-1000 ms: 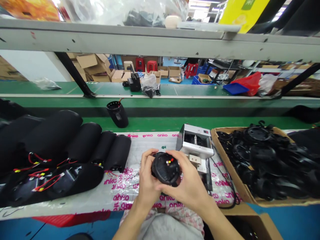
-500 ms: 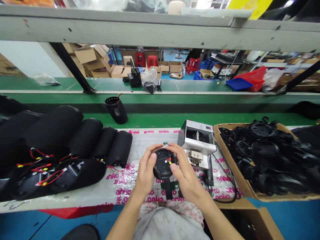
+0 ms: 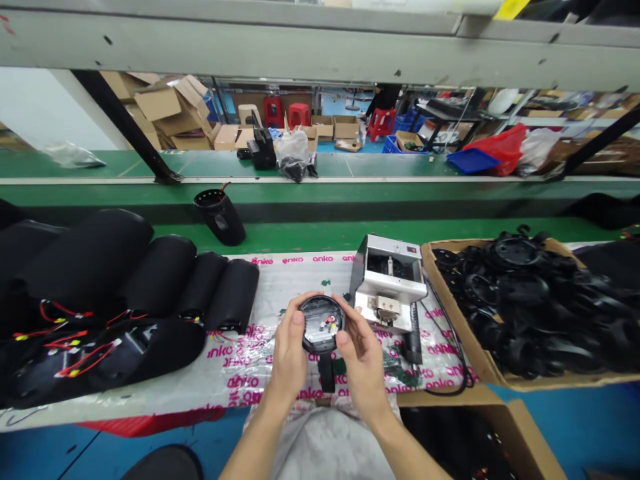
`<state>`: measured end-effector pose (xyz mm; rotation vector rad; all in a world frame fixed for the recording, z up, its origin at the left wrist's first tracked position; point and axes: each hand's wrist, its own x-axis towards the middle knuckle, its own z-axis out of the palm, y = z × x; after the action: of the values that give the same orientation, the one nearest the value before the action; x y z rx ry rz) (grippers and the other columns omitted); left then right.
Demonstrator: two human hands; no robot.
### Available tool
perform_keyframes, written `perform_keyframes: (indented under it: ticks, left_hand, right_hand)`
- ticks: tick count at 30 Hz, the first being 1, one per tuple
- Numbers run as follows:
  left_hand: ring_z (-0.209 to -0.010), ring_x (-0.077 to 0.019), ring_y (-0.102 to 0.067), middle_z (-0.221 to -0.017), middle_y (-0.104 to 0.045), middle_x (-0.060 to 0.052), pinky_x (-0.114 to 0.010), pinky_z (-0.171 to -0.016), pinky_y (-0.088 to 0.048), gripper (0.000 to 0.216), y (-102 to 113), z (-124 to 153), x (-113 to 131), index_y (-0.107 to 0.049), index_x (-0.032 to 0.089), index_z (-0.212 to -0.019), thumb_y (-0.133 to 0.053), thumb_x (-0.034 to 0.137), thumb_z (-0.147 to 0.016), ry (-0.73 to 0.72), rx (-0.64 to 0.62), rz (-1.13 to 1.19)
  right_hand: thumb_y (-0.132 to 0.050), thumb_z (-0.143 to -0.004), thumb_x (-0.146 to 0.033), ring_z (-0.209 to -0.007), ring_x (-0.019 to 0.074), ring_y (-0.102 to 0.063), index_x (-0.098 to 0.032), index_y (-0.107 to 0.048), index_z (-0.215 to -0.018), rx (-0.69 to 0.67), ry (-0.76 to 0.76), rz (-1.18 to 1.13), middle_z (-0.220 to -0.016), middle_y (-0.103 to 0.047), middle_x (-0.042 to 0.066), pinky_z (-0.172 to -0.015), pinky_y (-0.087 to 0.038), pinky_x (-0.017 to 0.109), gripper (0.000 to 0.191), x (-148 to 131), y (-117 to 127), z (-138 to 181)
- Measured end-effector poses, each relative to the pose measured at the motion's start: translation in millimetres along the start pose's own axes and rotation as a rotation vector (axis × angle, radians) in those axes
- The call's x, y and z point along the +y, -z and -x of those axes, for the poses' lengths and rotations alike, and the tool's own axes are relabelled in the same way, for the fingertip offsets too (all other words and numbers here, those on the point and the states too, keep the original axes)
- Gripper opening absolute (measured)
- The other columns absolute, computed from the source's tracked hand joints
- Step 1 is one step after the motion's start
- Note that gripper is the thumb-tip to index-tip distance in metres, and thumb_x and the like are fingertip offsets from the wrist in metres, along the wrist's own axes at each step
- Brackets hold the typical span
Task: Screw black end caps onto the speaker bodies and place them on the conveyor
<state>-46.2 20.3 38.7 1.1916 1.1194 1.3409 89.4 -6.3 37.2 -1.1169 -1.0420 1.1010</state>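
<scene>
Between my two hands is a round black plastic cap (image 3: 316, 340) with small red and white connectors inside and a black strap (image 3: 327, 373) hanging toward me. My left hand (image 3: 290, 343) is closed around its left side, thumb on the rim. Around the right side curls my right hand (image 3: 361, 353), its thumb also at the rim. The cap is held above a table cover (image 3: 280, 287) printed with pink lettering. Just right of my hands stands a silver metal machine (image 3: 390, 283) with a black cable.
Black fabric-covered cylinders (image 3: 233, 297) with red and yellow wires lie at left. One open black cylinder (image 3: 220, 217) stands farther back. A cardboard box (image 3: 480, 363) of black plastic parts sits at right, with another open box (image 3: 530, 433) below. A shelf beam (image 3: 280, 50) crosses overhead.
The cap has tilted, so its inside now catches the light. My right hand has drawn in closer around it. The whole view has shifted slightly.
</scene>
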Motion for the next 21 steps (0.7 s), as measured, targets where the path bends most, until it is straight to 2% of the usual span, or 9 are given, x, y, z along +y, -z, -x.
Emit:
perform_keyframes:
  ticks: [4,8,11,16,18,21]
  left_hand:
    - [-0.119,-0.0274,-0.071,-0.130,-0.077,-0.009,-0.038,-0.105,-0.054,0.051,-2,-4,1,-0.073,0.023,-0.130,-0.046,0.063,-0.114,-0.040,0.018,-0.006]
    - [-0.116,-0.0286,-0.072,-0.127,-0.077,-0.010,-0.037,-0.099,-0.056,0.049,4,-13,0,-0.071,0.022,-0.124,-0.054,0.066,-0.110,-0.085,-0.077,0.045]
    - [-0.116,-0.0300,-0.072,-0.124,-0.077,-0.011,-0.039,-0.101,-0.057,0.051,4,-17,-2,-0.068,0.022,-0.122,-0.059,0.070,-0.106,-0.099,-0.143,0.105]
    - [-0.109,-0.0290,-0.073,-0.116,-0.074,-0.010,-0.039,-0.097,-0.058,0.052,-7,-14,1,-0.067,0.022,-0.116,-0.063,0.072,-0.101,-0.125,-0.114,0.144]
    - [-0.110,-0.0296,-0.073,-0.116,-0.074,-0.010,-0.040,-0.098,-0.058,0.052,-7,-11,2,-0.068,0.022,-0.114,-0.062,0.072,-0.101,-0.140,-0.115,0.131]
    - [-0.123,-0.0337,-0.071,-0.131,-0.075,-0.013,-0.044,-0.109,-0.056,0.058,-2,-6,0,-0.073,0.022,-0.122,-0.059,0.075,-0.101,-0.144,-0.152,0.103]
  right_hand:
    - [-0.073,-0.105,-0.050,-0.151,0.0303,-0.062,-0.025,-0.068,-0.150,0.002,0.010,0.035,-0.161,-0.066,0.012,-0.133,-0.047,0.052,0.052,3,5,2]
    - [-0.075,-0.102,-0.054,-0.142,0.0323,-0.069,-0.023,-0.071,-0.142,-0.019,0.052,0.045,-0.152,-0.071,0.014,-0.128,-0.052,0.053,0.051,7,10,-1]
    - [-0.074,-0.102,-0.055,-0.140,0.0314,-0.070,-0.023,-0.070,-0.139,-0.014,0.077,0.015,-0.148,-0.073,0.015,-0.124,-0.056,0.050,0.050,7,9,-3]
    - [-0.068,-0.103,-0.064,-0.137,0.0328,-0.072,-0.023,-0.069,-0.138,0.041,0.132,-0.044,-0.144,-0.075,0.016,-0.119,-0.059,0.052,0.053,14,4,5]
    - [-0.067,-0.102,-0.065,-0.137,0.0337,-0.072,-0.023,-0.069,-0.138,0.073,0.148,-0.056,-0.145,-0.074,0.016,-0.120,-0.058,0.054,0.055,19,4,10]
    - [-0.070,-0.103,-0.061,-0.140,0.0332,-0.070,-0.023,-0.071,-0.139,0.092,0.150,-0.053,-0.148,-0.073,0.015,-0.122,-0.056,0.054,0.052,21,5,14]
